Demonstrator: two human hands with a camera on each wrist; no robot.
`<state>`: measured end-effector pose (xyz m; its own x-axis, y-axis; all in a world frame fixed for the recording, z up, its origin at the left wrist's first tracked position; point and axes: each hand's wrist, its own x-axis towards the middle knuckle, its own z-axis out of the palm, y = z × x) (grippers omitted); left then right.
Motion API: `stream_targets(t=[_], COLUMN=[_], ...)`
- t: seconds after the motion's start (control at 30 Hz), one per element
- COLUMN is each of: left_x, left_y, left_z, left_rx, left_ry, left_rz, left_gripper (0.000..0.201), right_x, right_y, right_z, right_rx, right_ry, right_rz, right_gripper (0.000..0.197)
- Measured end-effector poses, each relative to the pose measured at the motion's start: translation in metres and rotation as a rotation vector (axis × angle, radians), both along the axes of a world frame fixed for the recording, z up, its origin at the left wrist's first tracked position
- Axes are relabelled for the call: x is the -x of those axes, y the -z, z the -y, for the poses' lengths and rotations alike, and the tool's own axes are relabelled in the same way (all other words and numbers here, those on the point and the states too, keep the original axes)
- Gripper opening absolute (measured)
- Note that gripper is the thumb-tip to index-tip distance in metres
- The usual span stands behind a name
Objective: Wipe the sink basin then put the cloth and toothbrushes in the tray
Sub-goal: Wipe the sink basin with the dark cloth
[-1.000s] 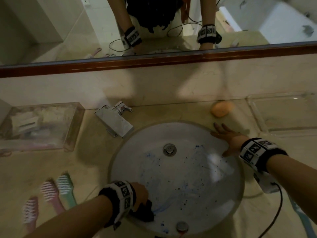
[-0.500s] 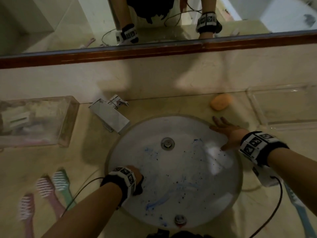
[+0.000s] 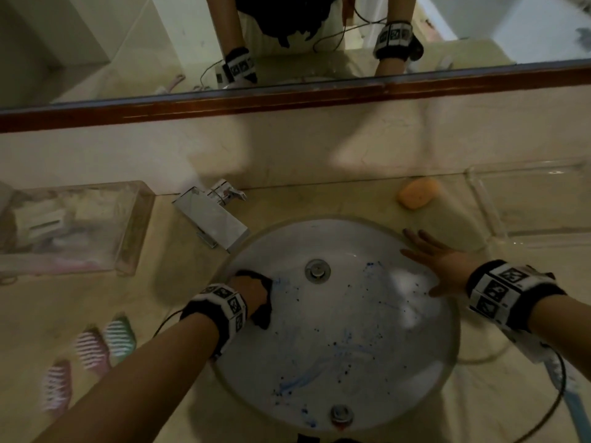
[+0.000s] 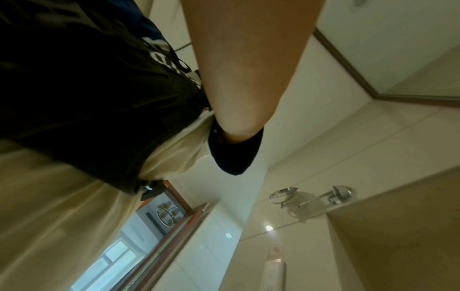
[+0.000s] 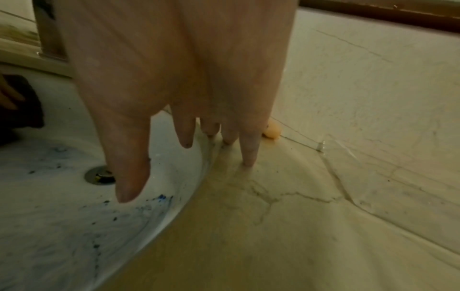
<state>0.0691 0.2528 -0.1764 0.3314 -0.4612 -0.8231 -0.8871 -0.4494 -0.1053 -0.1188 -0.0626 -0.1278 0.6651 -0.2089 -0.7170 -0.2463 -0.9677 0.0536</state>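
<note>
The white sink basin [image 3: 351, 314] is speckled and smeared with blue, with a drain [image 3: 317, 270] near its back. My left hand [image 3: 252, 292] grips a dark cloth [image 3: 264, 318] and presses it on the basin's left wall, just below the faucet. My right hand [image 3: 431, 260] lies flat with straight fingers on the basin's right rim, holding nothing. In the right wrist view its fingertips [image 5: 248, 157] touch the counter at the rim, and the cloth [image 5: 22, 114] shows at the far left. Three toothbrushes [image 3: 92, 346] lie on the counter at the left, and a blue one [image 3: 575, 407] lies at the lower right.
A clear tray [image 3: 479, 199] stands at the back right, with orange soap [image 3: 417, 193] beside it. A chrome faucet [image 3: 212, 219] overhangs the basin's back left. A clear box [image 3: 134, 238] of items sits at the left. A mirror with a wooden frame [image 3: 287, 100] runs behind.
My left hand has swept the cloth from the basin's front left up along the left wall toward the faucet. The right hand has stayed on the rim.
</note>
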Motion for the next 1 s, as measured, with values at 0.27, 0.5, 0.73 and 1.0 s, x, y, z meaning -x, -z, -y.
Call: stream_targets(t=[0.27,0.5,0.73,1.0], left_x=[0.032,0.064,0.004,-0.006], left_y=[0.029,0.024,-0.03,0.012], left_z=[-0.02,-0.016,0.043,0.045], left_rx=[-0.259,-0.216,-0.01,0.104], left_ry=[-0.154,-0.149,-0.287,-0.134], left_rz=[-0.102,-0.204,-0.205,0.101], left_gripper=[0.091,0.039,0.039,0.052], right_x=[-0.003,-0.006,-0.004,-0.005], right_y=[-0.004,-0.007,-0.008,-0.01], right_z=[0.0,-0.008,-0.008,-0.009], right_rx=[-0.01,0.0,-0.01,-0.034], right_ry=[0.023,0.028,0.036,0.033], right_rz=[0.02,0.032,0.033,0.031], right_gripper=[0.093,0.088,0.087,0.083])
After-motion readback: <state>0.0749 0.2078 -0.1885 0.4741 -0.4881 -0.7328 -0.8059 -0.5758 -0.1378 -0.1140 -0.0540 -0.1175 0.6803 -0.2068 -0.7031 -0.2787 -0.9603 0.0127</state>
